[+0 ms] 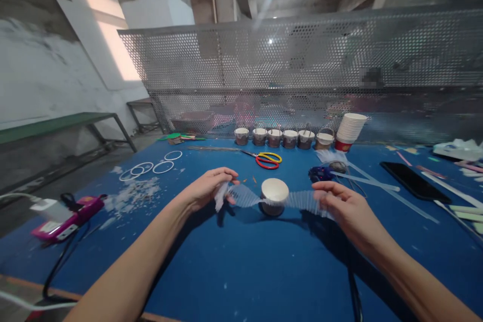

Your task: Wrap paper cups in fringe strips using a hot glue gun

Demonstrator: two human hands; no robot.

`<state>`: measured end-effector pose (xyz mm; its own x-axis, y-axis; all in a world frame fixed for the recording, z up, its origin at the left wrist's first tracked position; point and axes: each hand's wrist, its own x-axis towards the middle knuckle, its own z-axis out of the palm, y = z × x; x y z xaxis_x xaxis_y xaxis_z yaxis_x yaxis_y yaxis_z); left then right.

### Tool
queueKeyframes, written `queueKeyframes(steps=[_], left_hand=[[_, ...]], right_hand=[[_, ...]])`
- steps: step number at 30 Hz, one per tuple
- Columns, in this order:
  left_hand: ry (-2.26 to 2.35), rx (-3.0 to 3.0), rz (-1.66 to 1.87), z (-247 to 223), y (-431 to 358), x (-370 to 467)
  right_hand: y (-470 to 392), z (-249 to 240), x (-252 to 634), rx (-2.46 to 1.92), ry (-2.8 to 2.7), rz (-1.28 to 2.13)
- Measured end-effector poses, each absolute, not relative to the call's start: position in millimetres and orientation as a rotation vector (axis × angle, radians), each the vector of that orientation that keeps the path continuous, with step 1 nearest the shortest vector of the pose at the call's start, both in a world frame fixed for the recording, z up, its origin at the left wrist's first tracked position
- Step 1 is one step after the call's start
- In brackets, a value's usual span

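Observation:
A translucent white pleated ribbon (243, 195) stretches between my two hands, narrowing to a twist in the middle. My left hand (208, 187) pinches its left end, where a bunched white tail hangs down. At the right end my right hand (345, 205) has it between thumb and fingers. The ribbon's narrow middle passes across the front of a small paper cup (274, 189), white inside with a darker outer side, which stands upright on the blue table (241, 271). I cannot tell whether ribbon and cup touch. Just behind my right hand lies a dark blue glue gun (320, 174).
Red-and-yellow-handled scissors (268, 160) lie behind the cup. Several small cups (274, 138) line the back, beside a stack of paper cups (350, 128). White rings (163, 166) and scraps (132, 196) lie left, near a purple power strip (71, 221). A black phone (415, 181) lies right.

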<state>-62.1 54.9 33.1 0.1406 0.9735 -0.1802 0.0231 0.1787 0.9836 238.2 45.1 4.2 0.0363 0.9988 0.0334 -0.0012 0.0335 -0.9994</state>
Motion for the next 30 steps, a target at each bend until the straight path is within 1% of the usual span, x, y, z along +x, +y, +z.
queueKeyframes(steps=[3, 7, 9, 11, 13, 16, 18, 19, 21, 23, 27, 30], left_hand=[[1.145, 1.067, 0.951, 30.6, 59.2, -67.6], [0.937, 0.888, 0.932, 27.3, 66.9, -81.2], [0.878, 0.846, 0.932, 28.2, 70.2, -87.9], [0.854, 0.866, 0.952, 32.1, 70.5, -92.2], [0.807, 0.962, 0.99, 39.3, 64.2, -93.9], [0.761, 1.198, 1.022, 52.8, 36.4, -95.2], [0.816, 1.309, 1.042, 60.9, 7.6, -98.2], [0.815, 1.377, 0.995, 64.4, -7.6, -100.8], [0.857, 1.561, 0.865, 71.1, -34.6, -107.7], [1.105, 1.714, 0.77, 78.5, -52.3, -116.2], [1.278, 1.826, 0.923, 96.8, -60.8, -129.7], [1.405, 1.838, 0.859, 109.5, -55.7, -125.9]], right_hand=[[42.5, 6.5, 235.6, -1.196, -1.176, 1.151], [42.7, 2.9, 237.4, -1.198, -1.198, 1.124], [41.1, 1.4, 240.7, -1.089, -1.246, 1.217], [36.0, 3.1, 243.6, -0.865, -1.421, 1.448], [27.2, 8.7, 244.4, -0.677, -1.736, 1.655], [11.5, 20.7, 241.3, -0.589, -2.204, 1.704], [3.5, 27.1, 238.4, -0.521, -2.353, 1.725], [0.8, 29.1, 237.1, -0.49, -2.391, 1.75], [-2.4, 30.2, 235.3, -0.504, -2.445, 1.759], [-3.6, 28.2, 233.9, -0.613, -2.491, 1.696], [-4.1, 20.0, 230.0, -0.854, -2.506, 1.554], [-4.0, 14.8, 225.5, -0.897, -2.397, 1.543]])
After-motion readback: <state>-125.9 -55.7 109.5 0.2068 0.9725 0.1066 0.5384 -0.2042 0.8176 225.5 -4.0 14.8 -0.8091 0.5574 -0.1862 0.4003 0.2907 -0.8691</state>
